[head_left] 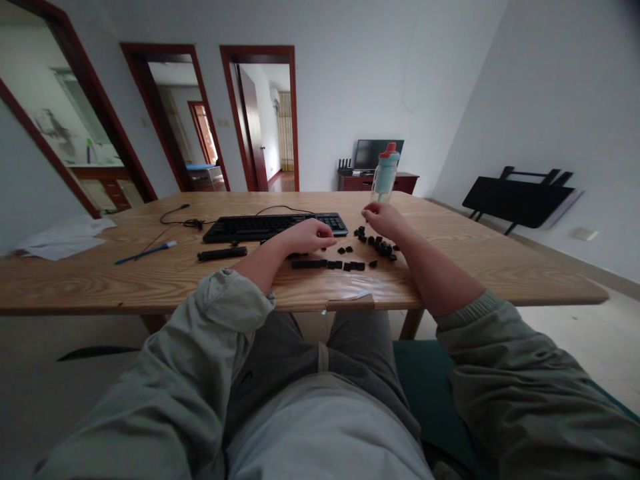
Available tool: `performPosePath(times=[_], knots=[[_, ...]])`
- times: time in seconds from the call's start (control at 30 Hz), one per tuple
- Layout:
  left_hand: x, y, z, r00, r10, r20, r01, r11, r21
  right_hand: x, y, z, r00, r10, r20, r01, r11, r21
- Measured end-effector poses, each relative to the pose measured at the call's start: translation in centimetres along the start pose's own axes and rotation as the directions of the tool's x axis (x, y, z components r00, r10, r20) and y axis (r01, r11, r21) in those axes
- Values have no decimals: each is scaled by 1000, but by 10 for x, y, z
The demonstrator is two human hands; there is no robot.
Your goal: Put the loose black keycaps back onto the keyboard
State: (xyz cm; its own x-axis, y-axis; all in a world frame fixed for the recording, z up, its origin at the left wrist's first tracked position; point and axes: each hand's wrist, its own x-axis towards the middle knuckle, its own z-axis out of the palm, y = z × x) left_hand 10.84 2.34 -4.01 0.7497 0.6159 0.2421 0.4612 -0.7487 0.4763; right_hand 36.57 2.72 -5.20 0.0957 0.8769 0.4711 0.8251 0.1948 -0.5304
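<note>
A black keyboard (273, 227) lies across the wooden table, with some dark bare-looking patches I cannot make out well. My left hand (311, 235) hovers at its near right side, fingers curled together above small black keycaps (345, 250). Whatever those fingertips hold, if anything, is too small to see. To the right, my right hand (384, 219) is closed, thumb and fingers pinched by the keyboard's right end; its contents are hidden. Beneath it spreads a loose pile of keycaps (381, 247). Nearer me, more keycaps form a broken row (310, 265).
A clear bottle with a red lid (384, 175) stands beyond my right hand. On the left are a blue brush (145, 254), a long black piece (223, 254), a cable (193, 224) and white paper (63, 238). The table's front edge (295, 308) is close to me.
</note>
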Motion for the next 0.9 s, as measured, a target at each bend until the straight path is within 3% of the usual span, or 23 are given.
performPosePath(times=[0.2, 0.37, 0.43, 0.53, 0.6, 0.67, 0.73, 0.9], knots=[[-11, -29, -31, 959, -29, -282, 57, 994, 94, -6, 7, 9, 978, 36, 206, 19, 966, -259], [-57, -63, -67, 926, -103, -363, 173, 971, 165, -29, 14, -1, 986, -4, 169, 72, 913, -401], [-81, -79, -85, 881, -157, -446, 247, 957, 151, -38, 25, -5, 979, 11, 205, 73, 914, -398], [-112, -106, -109, 778, -244, -579, 376, 919, 118, -40, 40, -3, 962, 89, 257, 27, 908, -418], [-124, -120, -119, 712, -315, -628, 465, 881, 85, -31, 47, 3, 965, 100, 243, 10, 910, -415], [-129, -126, -124, 682, -353, -640, 489, 872, 40, -19, 52, 9, 965, 83, 248, 14, 930, -367], [-127, -126, -123, 693, -378, -614, 495, 869, 23, -9, 56, 13, 960, 70, 272, 15, 954, -301], [-115, -118, -113, 774, -359, -521, 474, 875, 101, -1, 68, 15, 951, 66, 302, -8, 982, -190]])
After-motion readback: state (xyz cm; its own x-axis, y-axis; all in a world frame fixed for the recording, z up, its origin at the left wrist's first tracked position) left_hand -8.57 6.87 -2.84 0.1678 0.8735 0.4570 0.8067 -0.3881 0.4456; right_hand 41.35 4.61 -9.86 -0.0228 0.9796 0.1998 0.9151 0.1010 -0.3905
